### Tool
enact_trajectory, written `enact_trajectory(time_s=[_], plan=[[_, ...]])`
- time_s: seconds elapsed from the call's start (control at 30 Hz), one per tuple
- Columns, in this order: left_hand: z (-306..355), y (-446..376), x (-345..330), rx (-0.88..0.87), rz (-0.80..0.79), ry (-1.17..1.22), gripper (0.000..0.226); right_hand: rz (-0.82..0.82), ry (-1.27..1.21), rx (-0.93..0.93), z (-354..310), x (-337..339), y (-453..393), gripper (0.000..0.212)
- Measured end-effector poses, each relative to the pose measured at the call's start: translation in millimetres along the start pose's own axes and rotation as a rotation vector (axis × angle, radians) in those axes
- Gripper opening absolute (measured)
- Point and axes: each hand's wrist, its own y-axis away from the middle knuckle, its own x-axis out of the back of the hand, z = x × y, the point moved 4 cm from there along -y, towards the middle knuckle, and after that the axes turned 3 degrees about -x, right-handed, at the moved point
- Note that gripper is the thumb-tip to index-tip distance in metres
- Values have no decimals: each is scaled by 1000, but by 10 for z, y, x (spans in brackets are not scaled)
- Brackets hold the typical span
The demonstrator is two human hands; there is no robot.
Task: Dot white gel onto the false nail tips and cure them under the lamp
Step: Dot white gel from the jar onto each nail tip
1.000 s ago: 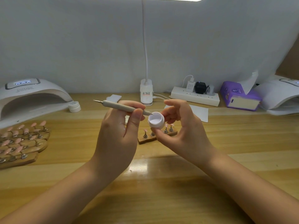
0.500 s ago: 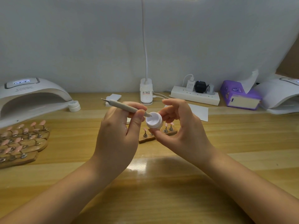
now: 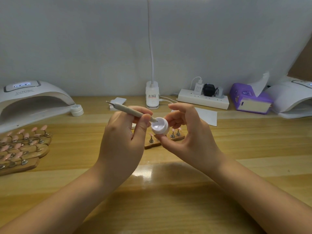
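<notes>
1. Here the left hand (image 3: 121, 146) grips a dotting tool (image 3: 130, 110) like a pen, fingers curled round its shaft, with the working tip dipped into the open gel pot (image 3: 160, 125), presumably to pick up a bead of white gel.
2. The right hand (image 3: 187, 137) pinches the gel pot between thumb below and fingertips behind, holding it raised and tilted toward the tool so the mouth faces the tip (a steadier way to load than reaching down to the desk (image 3: 168, 191)).
3. Just beyond the pot, a small wooden stand (image 3: 152, 145) lies on the desk with false nail tips (image 3: 172, 134) on metal pegs, close at hand for the dotting to come; the hands partly hide it.
4. At far left, more wooden stands (image 3: 25, 149) carry rows of pink tips, lying just in front of the curing lamp (image 3: 32, 100), whose display is lit; its open mouth faces them, handy for curing.
5. A lid (image 3: 77, 110), likely the pot's, rests beside the lamp.
6. By my judgement, dotting of this stand's tips has not begun.
</notes>
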Motion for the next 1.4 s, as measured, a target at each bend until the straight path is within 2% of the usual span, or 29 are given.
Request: enact_trajectory(time_s=[0.83, 1.4], plan=[[61, -25, 64, -17, 82, 104, 11, 2, 14, -10, -42, -4, 7, 72], [-32, -9, -1, 37, 2, 12, 12, -16, 19, 6, -109, 4, 0, 70]])
